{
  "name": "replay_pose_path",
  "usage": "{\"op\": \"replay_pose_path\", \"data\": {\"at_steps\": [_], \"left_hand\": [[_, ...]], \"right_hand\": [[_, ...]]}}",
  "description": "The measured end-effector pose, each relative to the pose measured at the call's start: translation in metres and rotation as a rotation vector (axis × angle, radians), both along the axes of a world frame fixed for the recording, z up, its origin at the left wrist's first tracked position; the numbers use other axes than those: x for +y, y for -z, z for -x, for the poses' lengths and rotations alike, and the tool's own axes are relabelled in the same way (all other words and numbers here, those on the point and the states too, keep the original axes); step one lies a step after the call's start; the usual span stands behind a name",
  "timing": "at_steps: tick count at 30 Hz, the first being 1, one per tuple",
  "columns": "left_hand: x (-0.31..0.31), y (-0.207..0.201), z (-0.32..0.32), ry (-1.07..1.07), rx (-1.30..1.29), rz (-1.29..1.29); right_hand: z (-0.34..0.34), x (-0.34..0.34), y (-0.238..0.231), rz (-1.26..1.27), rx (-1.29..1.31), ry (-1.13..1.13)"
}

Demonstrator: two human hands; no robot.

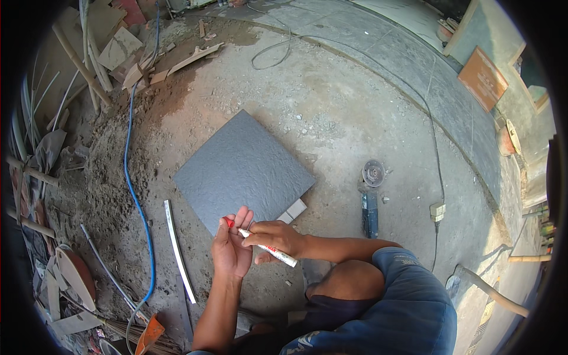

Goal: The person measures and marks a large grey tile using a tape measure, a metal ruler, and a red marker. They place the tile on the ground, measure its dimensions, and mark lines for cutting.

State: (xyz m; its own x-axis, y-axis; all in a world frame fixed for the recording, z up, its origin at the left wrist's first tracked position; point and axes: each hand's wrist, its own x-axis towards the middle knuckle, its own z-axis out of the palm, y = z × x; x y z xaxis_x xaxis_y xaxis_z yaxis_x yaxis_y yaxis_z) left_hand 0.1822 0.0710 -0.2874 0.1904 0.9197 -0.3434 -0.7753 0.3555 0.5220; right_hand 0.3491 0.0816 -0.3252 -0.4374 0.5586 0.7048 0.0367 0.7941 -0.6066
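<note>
My left hand [232, 254] is palm up and pinches a small red cap [229, 222] between thumb and fingers, its other fingers stretched out. In my right hand [281, 236] is a white marker pen [285, 258] with red print, its narrow end pointing at the cap and slightly apart from it. Both hands hover over the near corner of a square dark grey tile [242, 160] with a rough surface. Pale blocks [294, 209] show under the tile's right edge. To the right, an angle grinder [370, 213] with a round disc lies on the concrete.
Left of the tile lie a pale straight strip [178, 251] and a blue hose [131, 177]. Wood scraps [195, 59] and debris line the far left. A grey cable with a connector [437, 212] runs down the right, near a wooden-handled tool [491, 291]. An orange piece [150, 334] sits lower left.
</note>
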Motion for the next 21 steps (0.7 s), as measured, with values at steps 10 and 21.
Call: {"op": "replay_pose_path", "data": {"at_steps": [10,21], "left_hand": [[-0.0014,-0.0002,-0.0018,0.002,-0.033,-0.018],[-0.0077,0.0001,-0.0097,0.031,0.044,-0.028]], "right_hand": [[-0.0021,-0.0007,-0.0036,0.001,-0.038,0.025],[0.0001,-0.0011,-0.0032,-0.031,-0.016,0.098]]}}
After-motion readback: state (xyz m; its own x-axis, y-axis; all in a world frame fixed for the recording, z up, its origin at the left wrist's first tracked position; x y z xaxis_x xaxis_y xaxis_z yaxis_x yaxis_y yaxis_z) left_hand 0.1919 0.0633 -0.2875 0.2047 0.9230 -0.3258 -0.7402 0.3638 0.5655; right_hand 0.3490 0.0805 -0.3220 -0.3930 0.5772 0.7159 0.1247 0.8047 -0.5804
